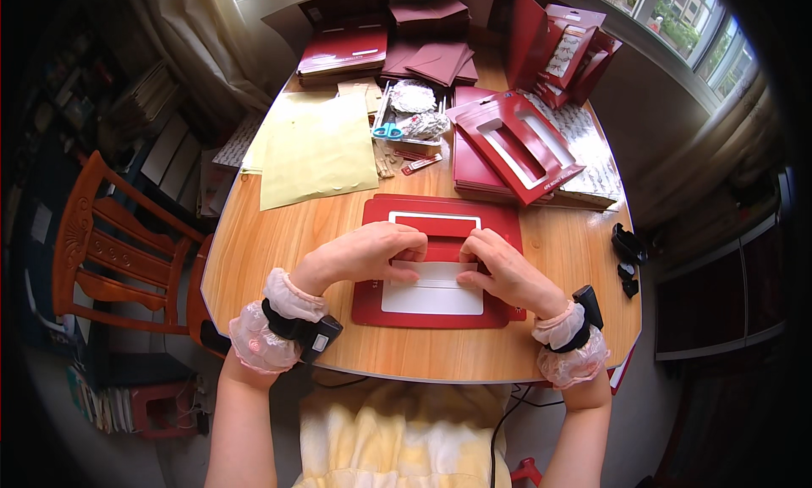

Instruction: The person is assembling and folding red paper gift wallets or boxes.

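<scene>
Your left hand [359, 255] is curled, its thumb laid on the white panel [431, 299] and its fingers bent over the red strip just beyond it. Your right hand [512, 272] mirrors it from the other side. Neither is clenched; whether either one truly pinches the panel you can't tell from above, since the fingers hide the contact.

The panel lies on the red card [497, 304], flat near the middle of the table's near edge, with a white-bordered cut-out on its far half. A crease runs across the panel, so the step in hand looks like working it along that line. The next move seems to call for even pressure from both thumbs, keeping the card square underneath.

Farther out on the table [279, 251], a yellow sheet [317, 154] reaches towards the left edge. Beside it sits a white tray [382, 114] with blue-handled scissors [387, 132] at its near left corner. Towards the far right corner, a windowed red sleeve [554, 175] lies tilted over a stack, and red boxes [529, 31] stand behind. Small black objects [628, 244] rest at the right edge.
</scene>
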Available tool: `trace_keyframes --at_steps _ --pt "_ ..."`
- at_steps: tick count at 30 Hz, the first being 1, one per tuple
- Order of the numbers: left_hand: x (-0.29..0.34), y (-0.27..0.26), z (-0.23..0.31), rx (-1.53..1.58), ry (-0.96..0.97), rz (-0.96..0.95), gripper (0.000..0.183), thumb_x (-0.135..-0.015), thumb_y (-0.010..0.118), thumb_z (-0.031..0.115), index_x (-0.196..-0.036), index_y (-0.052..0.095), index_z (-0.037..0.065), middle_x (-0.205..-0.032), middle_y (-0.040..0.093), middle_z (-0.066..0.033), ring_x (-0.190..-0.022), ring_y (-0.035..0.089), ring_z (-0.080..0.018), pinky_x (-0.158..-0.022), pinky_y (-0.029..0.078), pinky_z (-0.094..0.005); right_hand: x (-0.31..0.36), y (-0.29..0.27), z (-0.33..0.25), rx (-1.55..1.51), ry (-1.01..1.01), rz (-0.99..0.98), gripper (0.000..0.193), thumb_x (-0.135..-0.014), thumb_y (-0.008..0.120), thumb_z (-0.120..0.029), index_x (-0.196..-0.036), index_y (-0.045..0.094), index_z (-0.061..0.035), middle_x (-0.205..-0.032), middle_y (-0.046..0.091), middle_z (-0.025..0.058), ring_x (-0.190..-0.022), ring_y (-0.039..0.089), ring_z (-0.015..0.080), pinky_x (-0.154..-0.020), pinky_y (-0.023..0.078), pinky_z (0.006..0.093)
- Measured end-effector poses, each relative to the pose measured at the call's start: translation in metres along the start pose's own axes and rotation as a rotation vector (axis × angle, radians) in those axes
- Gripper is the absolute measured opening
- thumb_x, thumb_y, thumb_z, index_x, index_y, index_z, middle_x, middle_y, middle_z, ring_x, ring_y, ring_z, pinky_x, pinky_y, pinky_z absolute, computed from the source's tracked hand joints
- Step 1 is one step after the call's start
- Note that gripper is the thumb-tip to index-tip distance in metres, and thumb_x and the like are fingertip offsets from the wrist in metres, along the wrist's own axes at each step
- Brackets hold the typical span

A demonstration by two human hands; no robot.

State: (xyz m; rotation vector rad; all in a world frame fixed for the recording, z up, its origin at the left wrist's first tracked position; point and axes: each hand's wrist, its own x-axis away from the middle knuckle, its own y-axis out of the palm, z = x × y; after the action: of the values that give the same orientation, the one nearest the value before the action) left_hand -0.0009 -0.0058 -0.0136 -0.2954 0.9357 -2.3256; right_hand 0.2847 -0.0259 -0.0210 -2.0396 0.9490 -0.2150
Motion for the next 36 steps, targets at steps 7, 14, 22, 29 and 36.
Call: trace_keyframes --at_steps 7,14,22,29,36 --pt "-0.002 0.004 -0.001 0.017 0.045 -0.011 0.022 -0.084 0.077 0.006 -0.091 0.056 0.004 -0.08 0.054 -0.0073 -0.071 0.055 -0.0232 -0.065 0.049 -0.0365 -0.003 -0.003 -0.003 0.009 -0.051 -0.022 0.027 -0.085 0.079 -0.005 -0.099 0.056 -0.0025 -0.097 0.056 0.011 -0.095 0.056 0.0299 -0.082 0.049 0.0392" --pt "-0.001 0.007 0.009 -0.018 0.087 -0.007 0.04 -0.081 0.072 0.002 -0.12 0.067 0.008 -0.087 0.057 -0.0072 -0.073 0.059 -0.0232 -0.069 0.052 -0.0366 -0.004 -0.002 -0.007 0.046 -0.091 -0.027 0.026 -0.085 0.079 -0.004 -0.098 0.056 -0.0037 -0.097 0.055 0.0098 -0.096 0.055 0.0311 -0.083 0.049 0.0413" --pt "0.001 0.008 0.012 -0.051 0.085 -0.108 0.056 -0.08 0.07 -0.002 -0.133 0.069 0.013 -0.084 0.057 -0.006 -0.072 0.06 -0.0209 -0.066 0.053 -0.036 0.0 0.003 -0.009 0.066 -0.127 -0.09 0.02 -0.08 0.073 0.001 -0.093 0.06 -0.0053 -0.098 0.055 0.0096 -0.097 0.056 0.0304 -0.084 0.05 0.0411" --pt "0.002 0.014 0.006 -0.024 0.075 -0.151 0.058 -0.08 0.068 0.0 -0.135 0.071 0.017 -0.082 0.057 -0.0059 -0.073 0.061 -0.0227 -0.067 0.051 -0.0374 0.003 0.004 -0.023 0.411 -0.244 -0.102 0.013 -0.083 0.07 -0.007 -0.095 0.066 -0.0075 -0.098 0.057 0.0085 -0.096 0.059 0.0247 -0.087 0.054 0.0358" --pt "0.003 0.013 0.008 -0.023 0.089 -0.174 0.053 -0.085 0.072 0.011 -0.137 0.07 0.016 -0.086 0.058 -0.0078 -0.073 0.06 -0.0208 -0.069 0.051 -0.0372 0.008 0.007 -0.041 0.716 -0.319 -0.123 0.009 -0.079 0.066 -0.007 -0.088 0.066 -0.0043 -0.094 0.056 0.0064 -0.093 0.058 0.0198 -0.082 0.055 0.0309"
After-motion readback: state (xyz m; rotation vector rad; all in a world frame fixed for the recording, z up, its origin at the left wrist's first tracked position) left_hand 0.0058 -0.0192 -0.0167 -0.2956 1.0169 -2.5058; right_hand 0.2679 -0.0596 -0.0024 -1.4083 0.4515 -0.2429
